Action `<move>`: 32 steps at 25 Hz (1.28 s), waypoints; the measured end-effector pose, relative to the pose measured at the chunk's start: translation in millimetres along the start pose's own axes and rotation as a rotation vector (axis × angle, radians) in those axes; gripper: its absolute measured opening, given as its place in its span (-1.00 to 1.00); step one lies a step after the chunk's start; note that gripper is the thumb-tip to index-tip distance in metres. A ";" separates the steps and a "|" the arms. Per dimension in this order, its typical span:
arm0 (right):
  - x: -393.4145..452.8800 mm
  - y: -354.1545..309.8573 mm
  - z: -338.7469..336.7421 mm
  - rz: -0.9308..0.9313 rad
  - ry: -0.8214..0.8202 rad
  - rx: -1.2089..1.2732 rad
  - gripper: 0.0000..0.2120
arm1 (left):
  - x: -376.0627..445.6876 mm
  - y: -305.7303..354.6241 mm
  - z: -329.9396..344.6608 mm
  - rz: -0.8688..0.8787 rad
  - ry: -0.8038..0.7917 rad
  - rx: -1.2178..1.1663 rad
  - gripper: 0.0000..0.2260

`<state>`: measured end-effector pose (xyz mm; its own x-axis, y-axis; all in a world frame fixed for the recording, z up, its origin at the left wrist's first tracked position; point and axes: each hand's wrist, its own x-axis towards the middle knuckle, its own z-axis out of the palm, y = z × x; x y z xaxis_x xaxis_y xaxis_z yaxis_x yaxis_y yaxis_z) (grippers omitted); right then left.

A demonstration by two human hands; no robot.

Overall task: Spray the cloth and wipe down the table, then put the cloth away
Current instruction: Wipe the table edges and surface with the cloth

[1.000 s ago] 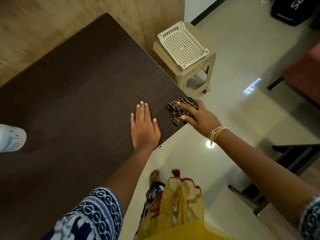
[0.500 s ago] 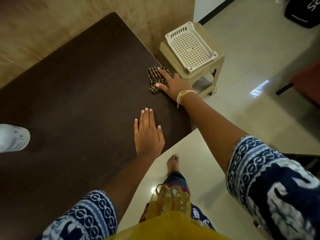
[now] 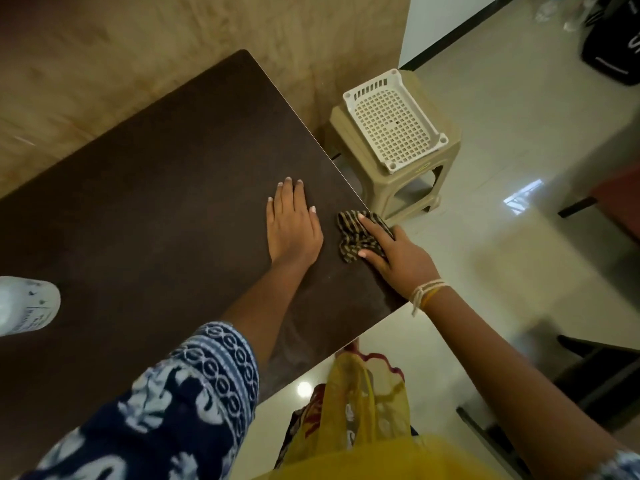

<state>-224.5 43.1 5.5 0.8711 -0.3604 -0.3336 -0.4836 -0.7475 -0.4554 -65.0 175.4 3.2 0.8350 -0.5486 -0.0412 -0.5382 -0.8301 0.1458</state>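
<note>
Left hand (image 3: 292,226) laid flat, palm down, fingers straight and together, right hand (image 3: 398,261) held just beside it, cloth (image 3: 353,239) pinched between outstretched forefinger and thumb, both arms extended forward.

A single wide-angle camera sat on the person's head, looking forward and steeply down from close above the near right corner of the table (image 3: 156,202), with the floor (image 3: 519,161) filling the frame's right side.
</note>
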 end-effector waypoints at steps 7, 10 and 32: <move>181.4 -75.7 -29.4 -0.035 0.020 0.094 -0.45 | -0.3 -0.4 3.4 -0.024 0.005 -0.013 -0.49; 234.2 -88.3 -36.7 -0.069 -0.017 0.144 -0.45 | 0.8 0.0 3.8 -0.020 -0.002 -0.015 -0.49; 158.6 10.2 -36.3 -0.435 -0.316 0.597 -0.56 | 79.0 9.9 4.9 -0.244 0.217 -0.249 -0.64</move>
<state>-88.2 -41.9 -22.1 0.9699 0.1361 -0.2020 -0.1483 -0.3277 -0.9331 -4.9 123.4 -3.4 0.9537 -0.2832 0.1015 -0.2999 -0.8689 0.3938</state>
